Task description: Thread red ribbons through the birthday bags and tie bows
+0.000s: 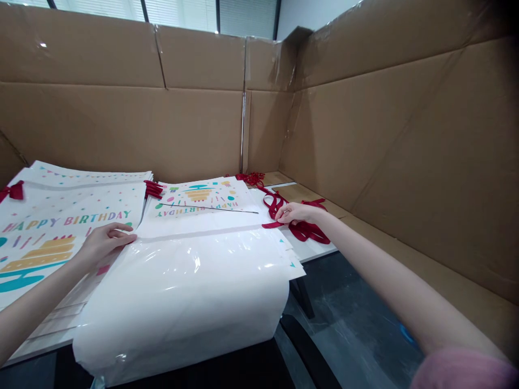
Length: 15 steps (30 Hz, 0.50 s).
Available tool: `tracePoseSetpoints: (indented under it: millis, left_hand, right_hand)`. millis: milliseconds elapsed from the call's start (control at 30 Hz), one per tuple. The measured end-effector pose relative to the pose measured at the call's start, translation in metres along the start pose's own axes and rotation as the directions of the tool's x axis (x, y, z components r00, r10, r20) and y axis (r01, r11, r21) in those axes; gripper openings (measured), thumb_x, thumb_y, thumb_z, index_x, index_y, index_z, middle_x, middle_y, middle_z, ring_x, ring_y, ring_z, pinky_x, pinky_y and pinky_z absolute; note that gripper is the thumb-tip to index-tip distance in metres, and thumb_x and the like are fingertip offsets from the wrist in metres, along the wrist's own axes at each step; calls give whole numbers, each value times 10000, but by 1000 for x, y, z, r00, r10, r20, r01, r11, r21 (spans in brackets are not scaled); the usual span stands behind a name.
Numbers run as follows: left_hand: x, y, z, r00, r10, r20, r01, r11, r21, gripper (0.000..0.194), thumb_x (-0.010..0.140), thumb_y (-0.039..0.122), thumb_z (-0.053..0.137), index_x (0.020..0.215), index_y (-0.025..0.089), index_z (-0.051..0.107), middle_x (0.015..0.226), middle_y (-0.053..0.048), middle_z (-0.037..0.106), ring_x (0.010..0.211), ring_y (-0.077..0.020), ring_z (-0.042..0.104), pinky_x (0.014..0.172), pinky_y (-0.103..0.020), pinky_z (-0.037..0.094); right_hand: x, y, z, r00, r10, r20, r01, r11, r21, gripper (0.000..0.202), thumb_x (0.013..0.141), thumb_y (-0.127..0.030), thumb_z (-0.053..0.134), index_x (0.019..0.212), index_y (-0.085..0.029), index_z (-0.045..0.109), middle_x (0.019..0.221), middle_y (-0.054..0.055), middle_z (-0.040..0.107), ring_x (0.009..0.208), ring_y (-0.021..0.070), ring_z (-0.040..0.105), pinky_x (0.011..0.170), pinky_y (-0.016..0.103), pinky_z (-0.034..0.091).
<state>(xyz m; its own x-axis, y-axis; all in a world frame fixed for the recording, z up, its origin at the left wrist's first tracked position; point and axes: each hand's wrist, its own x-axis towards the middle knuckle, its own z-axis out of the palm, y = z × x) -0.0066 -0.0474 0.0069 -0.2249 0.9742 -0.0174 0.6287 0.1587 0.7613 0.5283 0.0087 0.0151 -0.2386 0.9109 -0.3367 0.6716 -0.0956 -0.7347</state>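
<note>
My left hand (109, 241) rests at the left edge of a glossy white sheet (194, 270), its fingers together and slightly bent; whether they pinch the edge is unclear. The sheet hangs over the table's front edge. At its right side my right hand (292, 213) pinches a red ribbon (272, 225), whose short end lies on the sheet's top corner. More red ribbon (310, 232) lies loose around the right hand. Above the sheet, a printed birthday sheet (198, 194) lies upside down with a thin dark rod (211, 208) across it.
Birthday-printed sheets (89, 189) with red bows (153, 189) are stacked at the left. A red ribbon tangle (252, 179) lies at the back. Cardboard walls (194, 129) stand behind and at the right. A black chair (308, 351) is below the front edge.
</note>
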Motion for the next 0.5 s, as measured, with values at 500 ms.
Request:
tracePoseSetpoints:
  millis: [500]
  left_hand:
    - [-10,11,-2,998,-60,-32,59,997,-57,625,433,539,795,913,177,627,644,-41,709,732,-232,682,578,-227,499]
  right_hand:
    - [15,16,-4,997,-48,67,41,995,94,312,572,-354,780,795,-186,640,755,19,597,673,113,519,506,202,367]
